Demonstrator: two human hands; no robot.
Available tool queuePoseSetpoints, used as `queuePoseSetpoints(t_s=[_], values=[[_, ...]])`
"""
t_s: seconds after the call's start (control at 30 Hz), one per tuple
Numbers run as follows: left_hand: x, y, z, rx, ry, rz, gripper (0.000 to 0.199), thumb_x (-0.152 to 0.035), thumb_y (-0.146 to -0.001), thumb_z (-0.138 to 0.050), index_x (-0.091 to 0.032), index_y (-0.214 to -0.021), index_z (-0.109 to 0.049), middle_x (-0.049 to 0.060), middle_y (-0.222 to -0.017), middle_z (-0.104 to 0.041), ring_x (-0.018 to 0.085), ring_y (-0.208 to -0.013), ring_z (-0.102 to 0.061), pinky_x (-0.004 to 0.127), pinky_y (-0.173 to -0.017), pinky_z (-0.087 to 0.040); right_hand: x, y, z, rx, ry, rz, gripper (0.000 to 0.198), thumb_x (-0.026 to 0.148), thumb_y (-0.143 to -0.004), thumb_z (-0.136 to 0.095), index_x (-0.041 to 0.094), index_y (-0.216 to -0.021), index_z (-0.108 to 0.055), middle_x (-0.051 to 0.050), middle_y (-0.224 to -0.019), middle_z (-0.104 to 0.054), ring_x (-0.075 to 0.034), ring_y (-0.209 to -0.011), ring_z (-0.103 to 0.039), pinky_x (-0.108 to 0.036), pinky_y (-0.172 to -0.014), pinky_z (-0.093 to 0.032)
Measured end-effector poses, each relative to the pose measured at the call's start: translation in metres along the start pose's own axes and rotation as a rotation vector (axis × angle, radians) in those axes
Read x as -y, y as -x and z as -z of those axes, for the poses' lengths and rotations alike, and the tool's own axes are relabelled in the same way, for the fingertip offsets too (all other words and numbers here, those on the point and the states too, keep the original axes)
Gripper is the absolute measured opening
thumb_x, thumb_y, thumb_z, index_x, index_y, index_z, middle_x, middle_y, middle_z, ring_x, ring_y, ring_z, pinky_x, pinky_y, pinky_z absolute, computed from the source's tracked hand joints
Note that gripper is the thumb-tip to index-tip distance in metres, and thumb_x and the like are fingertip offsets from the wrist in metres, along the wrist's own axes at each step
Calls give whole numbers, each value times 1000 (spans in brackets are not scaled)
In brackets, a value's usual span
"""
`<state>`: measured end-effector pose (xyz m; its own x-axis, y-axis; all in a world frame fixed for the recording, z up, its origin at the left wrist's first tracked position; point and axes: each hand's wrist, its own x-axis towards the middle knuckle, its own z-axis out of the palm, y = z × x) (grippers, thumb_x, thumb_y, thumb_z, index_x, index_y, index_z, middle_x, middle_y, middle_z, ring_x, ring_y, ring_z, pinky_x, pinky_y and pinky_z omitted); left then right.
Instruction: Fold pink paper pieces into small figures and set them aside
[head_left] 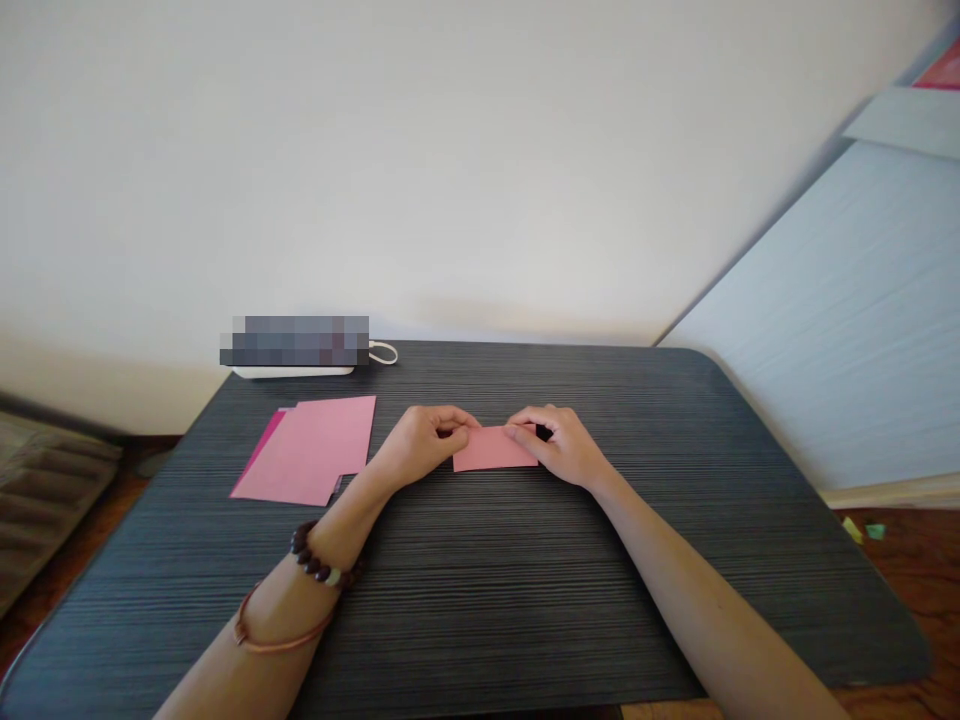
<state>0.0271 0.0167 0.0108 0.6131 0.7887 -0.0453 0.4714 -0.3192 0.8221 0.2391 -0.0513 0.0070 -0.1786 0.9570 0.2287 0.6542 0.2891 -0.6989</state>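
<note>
My left hand (427, 440) is pinching the upper left corner of a small pink paper rectangle (491, 452) between thumb and fingers, and my right hand (559, 445) is gripping it near the upper right corner. The paper is lying between my hands, over the dark wood-grain tabletop (487, 590); I cannot tell whether its lower edge is touching the surface, or whether it is one layer or folded.

As I judge it, uneven pressure from my thumbs could be skewing the edges, pulling my hands apart could tear such thin stock, and a slack pinch could let a corner slip.

On my left wrist I am wearing a beaded bracelet (315, 560) and, further up, a copper-coloured bangle (281, 640). Just beyond that wrist, a pink sheet (307, 450) with notched corners is overlapping a magenta sheet (262, 445); an outward swing of my left arm could be catching and shifting them. Behind them a blurred-out object (300, 343) is sitting by the wall (510, 180), with a white cord loop (384, 352) sticking out beside it.
</note>
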Motion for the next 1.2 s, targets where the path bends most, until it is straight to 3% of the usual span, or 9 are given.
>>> queuePoseSetpoints(t_s=[0.27, 0.5, 0.77, 0.97, 1.2], values=[[-2, 1, 5, 82, 121, -57, 30, -19, -77, -42, -16, -91, -69, 2, -90, -70, 16, -79, -63, 23, -69, -46, -1, 0, 4, 10, -30, -21, 21, 35, -87, -50, 23, -81, -66, 1, -81, -70, -15, -72, -60, -29, -71, -38], [-6, 2, -2, 35, 62, -34, 29, -39, -82, -51, -17, -88, -69, 2, -80, -70, 16, -73, -61, 22, -62, -43, 0, -1, -3, -25, 0, -49, 21, 38, -85, -54, 23, -79, -68, 1, -77, -70, -14, -67, -59, -28, -68, -38], [0, -2, 1, -35, 64, -56, 32, -42, -85, -48, -17, -90, -67, 2, -85, -70, 17, -77, -62, 22, -66, -45, -5, 0, -2, -68, -132, -102, 31, 39, -88, -45, 20, -83, -68, -1, -75, -68, -16, -70, -60, -25, -62, -39], [1, -2, 3, -81, -22, -17, 36, -46, -85, -47, -16, -86, -68, 1, -76, -69, 15, -70, -60, 21, -58, -42, -5, 1, -2, -82, -119, -93, 41, 42, -90, -40, 16, -63, -57, 2, -56, -50, -11, -55, -45, -24, -54, -30], [4, -2, 6, 21, 45, -91, 32, -38, -88, -44, -16, -93, -65, 2, -84, -68, 14, -73, -59, 21, -61, -44, -6, 1, 0, -42, -133, -78, 40, 40, -91, -38, 16, -67, -58, 2, -61, -52, -12, -60, -47, -23, -56, -31]])
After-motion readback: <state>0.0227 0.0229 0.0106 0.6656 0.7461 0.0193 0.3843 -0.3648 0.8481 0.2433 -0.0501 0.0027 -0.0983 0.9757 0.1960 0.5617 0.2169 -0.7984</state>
